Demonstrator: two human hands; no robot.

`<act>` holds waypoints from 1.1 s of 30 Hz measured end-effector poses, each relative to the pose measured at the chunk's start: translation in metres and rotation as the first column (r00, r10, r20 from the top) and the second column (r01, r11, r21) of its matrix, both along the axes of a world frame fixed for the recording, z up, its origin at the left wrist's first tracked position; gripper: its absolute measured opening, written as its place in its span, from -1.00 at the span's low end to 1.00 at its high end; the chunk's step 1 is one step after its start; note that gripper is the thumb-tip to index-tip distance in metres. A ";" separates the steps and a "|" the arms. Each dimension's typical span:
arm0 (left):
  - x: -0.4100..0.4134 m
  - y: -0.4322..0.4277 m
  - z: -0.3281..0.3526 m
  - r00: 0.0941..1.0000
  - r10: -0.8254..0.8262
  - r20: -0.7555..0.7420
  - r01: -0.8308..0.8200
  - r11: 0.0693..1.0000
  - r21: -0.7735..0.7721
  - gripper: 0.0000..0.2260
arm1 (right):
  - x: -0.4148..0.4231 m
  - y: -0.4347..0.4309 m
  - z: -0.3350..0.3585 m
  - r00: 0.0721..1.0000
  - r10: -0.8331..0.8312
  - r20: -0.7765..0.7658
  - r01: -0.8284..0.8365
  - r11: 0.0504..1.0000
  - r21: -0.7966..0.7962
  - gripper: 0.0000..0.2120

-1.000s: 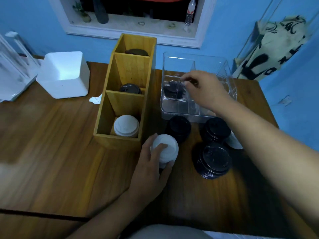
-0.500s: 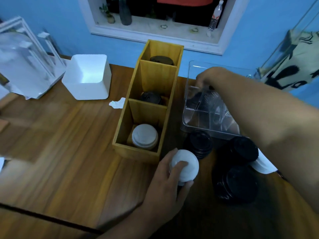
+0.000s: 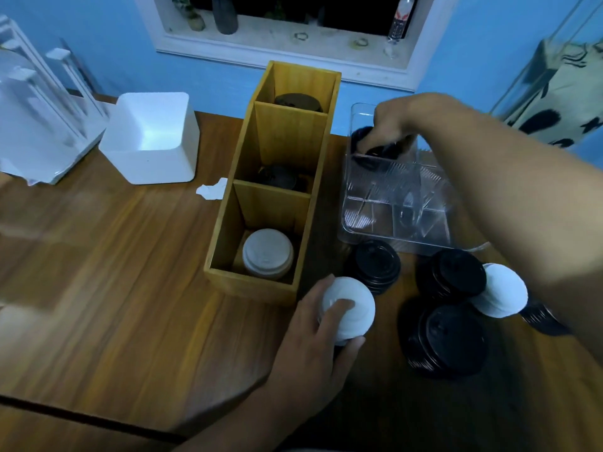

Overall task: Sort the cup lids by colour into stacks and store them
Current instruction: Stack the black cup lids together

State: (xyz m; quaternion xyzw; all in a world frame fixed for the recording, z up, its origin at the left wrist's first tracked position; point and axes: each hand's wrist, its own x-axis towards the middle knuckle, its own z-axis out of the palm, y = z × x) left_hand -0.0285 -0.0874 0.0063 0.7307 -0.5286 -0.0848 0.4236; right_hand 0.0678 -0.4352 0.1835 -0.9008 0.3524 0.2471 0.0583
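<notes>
Two hands work: the left hand curls its grip round the white plastic lid stack on the wooden counter, at five o'clock from the three-compartment wooden box, apparently steadying it, while the right hand pinches black plastic lids in the clear plastic tray at one o'clock, seemingly for sorting.

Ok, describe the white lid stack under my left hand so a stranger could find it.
Find the wooden box mid-table. The white lid stack stands just off its near right corner. Unlike the boxed white stack and the white stack farther right, the left hand grips it.
</notes>
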 end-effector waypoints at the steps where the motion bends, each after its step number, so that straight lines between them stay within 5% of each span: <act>1: 0.000 -0.001 -0.003 1.000 0.003 0.013 -0.003 1.000 0.004 -0.61 | -0.006 0.001 0.010 0.999 -0.009 0.047 0.010 1.000 -0.029 -0.38; 11: 0.001 -0.001 -0.002 1.000 -0.011 -0.012 0.011 1.000 -0.004 -0.61 | -0.160 0.048 0.037 0.897 -0.095 0.432 0.122 0.992 -0.035 -0.38; 21: 0.000 -0.001 0.001 0.999 -0.022 0.043 0.022 1.000 -0.008 -0.55 | -0.348 0.149 -0.056 0.879 -0.375 0.294 0.367 0.926 0.086 -0.29; 25: -0.003 0.000 0.001 0.999 -0.015 0.046 0.014 1.000 0.004 -0.52 | -0.381 0.164 -0.105 0.885 -0.389 0.257 0.382 0.921 0.079 -0.06; 30: -0.007 0.004 0.007 0.993 0.037 0.115 -0.038 0.999 0.005 -0.36 | -0.411 0.172 -0.129 0.773 -0.433 0.464 0.380 0.901 0.209 -0.01; 33: -0.013 0.010 0.015 0.957 -0.007 0.289 0.033 0.996 -0.082 -0.46 | -0.418 0.175 -0.133 0.692 -0.461 0.555 0.407 0.885 0.228 -0.04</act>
